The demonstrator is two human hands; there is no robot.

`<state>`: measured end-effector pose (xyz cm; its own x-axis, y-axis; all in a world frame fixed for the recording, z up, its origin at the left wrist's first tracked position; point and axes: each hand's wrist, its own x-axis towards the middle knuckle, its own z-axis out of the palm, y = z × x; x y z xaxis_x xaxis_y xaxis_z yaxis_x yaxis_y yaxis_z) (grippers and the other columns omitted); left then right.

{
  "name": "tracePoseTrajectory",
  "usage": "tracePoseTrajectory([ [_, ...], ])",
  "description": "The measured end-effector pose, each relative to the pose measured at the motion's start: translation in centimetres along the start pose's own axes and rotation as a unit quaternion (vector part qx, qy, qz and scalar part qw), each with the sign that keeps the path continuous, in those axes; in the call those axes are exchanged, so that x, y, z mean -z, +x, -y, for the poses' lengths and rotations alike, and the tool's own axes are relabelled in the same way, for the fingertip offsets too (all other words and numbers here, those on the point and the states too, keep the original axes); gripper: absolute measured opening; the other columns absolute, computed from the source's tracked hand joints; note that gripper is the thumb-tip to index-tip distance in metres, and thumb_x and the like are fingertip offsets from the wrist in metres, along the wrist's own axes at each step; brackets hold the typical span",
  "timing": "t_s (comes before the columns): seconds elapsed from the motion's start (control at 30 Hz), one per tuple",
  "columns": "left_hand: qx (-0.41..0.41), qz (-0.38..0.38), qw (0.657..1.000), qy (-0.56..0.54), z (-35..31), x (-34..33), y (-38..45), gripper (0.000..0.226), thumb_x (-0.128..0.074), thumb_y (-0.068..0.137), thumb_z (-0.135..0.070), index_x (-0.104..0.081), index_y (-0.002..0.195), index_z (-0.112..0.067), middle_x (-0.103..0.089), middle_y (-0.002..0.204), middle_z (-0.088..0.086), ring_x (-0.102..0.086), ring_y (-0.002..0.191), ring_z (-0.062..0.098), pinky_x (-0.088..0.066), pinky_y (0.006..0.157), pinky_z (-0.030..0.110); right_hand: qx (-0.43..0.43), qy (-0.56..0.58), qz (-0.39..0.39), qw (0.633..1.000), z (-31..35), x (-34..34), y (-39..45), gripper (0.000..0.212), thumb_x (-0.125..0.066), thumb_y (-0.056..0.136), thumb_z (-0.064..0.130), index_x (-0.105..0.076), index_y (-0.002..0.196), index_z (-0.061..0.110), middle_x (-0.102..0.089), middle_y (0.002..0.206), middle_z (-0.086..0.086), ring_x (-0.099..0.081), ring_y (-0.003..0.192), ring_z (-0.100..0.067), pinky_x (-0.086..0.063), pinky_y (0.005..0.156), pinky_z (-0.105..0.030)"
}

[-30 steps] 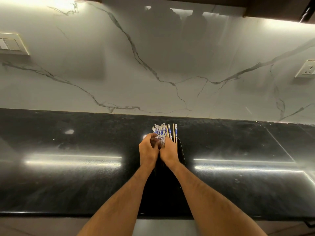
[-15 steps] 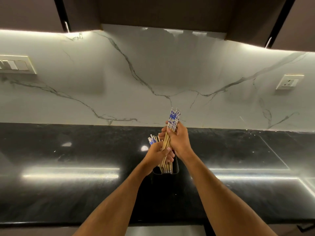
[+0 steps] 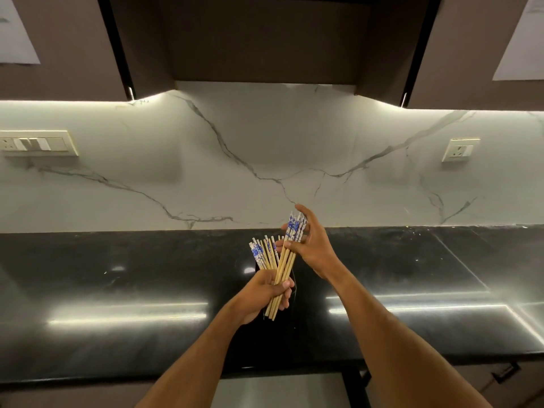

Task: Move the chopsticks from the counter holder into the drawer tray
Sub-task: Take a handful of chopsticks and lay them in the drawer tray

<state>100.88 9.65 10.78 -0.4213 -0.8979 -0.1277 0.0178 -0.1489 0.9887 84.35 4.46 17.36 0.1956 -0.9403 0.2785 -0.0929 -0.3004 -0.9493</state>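
Observation:
Several wooden chopsticks (image 3: pixel 285 265) with blue-and-white patterned tops are lifted above the black counter (image 3: pixel 117 290). My left hand (image 3: pixel 265 295) is shut around their lower ends, the tips sticking out below my fingers. My right hand (image 3: pixel 312 245) holds the upper part of one bunch near the patterned tops, fingers partly spread. A second bunch (image 3: pixel 260 254) fans out to the left from my left hand. The dark holder is hidden behind my hands and hard to tell against the counter. No drawer tray is in view.
A white marble backsplash (image 3: pixel 265 160) rises behind the counter, with a switch panel (image 3: pixel 35 142) at left and a socket (image 3: pixel 460 150) at right. Dark upper cabinets (image 3: pixel 265 36) hang overhead. A cabinet front (image 3: pixel 279 390) shows below the counter edge.
Both hands have lifted the chopsticks out of the holder and higher above the counter. The bundle has split into two fans. The view has tilted upward.

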Motion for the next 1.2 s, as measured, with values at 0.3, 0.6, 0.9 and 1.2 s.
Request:
tracePoseTrajectory([
  [0.3,0.01,0.008,1.0,-0.024,0.4,-0.9,-1.5,0.035,-0.05,0.104,-0.027,-0.062,0.121,0.002,-0.063,0.09,0.01,-0.062,0.077,0.019,-0.053,0.079,0.037,-0.027,0.066,-0.016,0.997,-0.4,0.4,-1.4,0.061,-0.065,0.085,-0.015,-0.048,0.132,0.021,-0.069,0.102,-0.022,-0.075,0.087,-0.037,-0.062,0.08,-0.047],
  [0.6,0.038,-0.054,0.996,-0.06,1.9,-1.8,-1.9,0.026,-0.051,0.102,-0.016,-0.069,0.112,0.0,-0.069,0.089,0.016,-0.068,0.077,0.026,-0.058,0.075,0.038,-0.042,0.049,-0.003,0.998,-0.9,0.5,-2.7,0.07,-0.073,0.081,-0.011,-0.048,0.136,0.023,-0.071,0.103,-0.017,-0.075,0.09,-0.034,-0.06,0.083,-0.053],
  [0.9,0.04,-0.003,0.998,-0.041,1.7,-2.1,-2.6,0.026,-0.05,0.103,-0.016,-0.062,0.118,0.001,-0.066,0.09,0.013,-0.067,0.08,0.024,-0.057,0.079,0.038,-0.039,0.068,-0.001,0.997,-1.0,1.0,-3.5,0.078,-0.083,0.068,0.011,-0.047,0.137,0.019,-0.069,0.106,-0.023,-0.073,0.094,-0.038,-0.058,0.087,-0.056],
  [1.2,0.044,0.003,0.999,-0.029,1.8,-2.5,-2.6,0.025,-0.051,0.103,-0.012,-0.061,0.119,0.004,-0.066,0.09,0.013,-0.067,0.083,0.025,-0.057,0.078,0.037,-0.037,0.052,-0.01,0.998,-1.5,1.3,-3.6,0.078,-0.084,0.066,0.011,-0.052,0.137,0.011,-0.071,0.106,-0.02,-0.074,0.095,-0.034,-0.057,0.089,-0.058],
])
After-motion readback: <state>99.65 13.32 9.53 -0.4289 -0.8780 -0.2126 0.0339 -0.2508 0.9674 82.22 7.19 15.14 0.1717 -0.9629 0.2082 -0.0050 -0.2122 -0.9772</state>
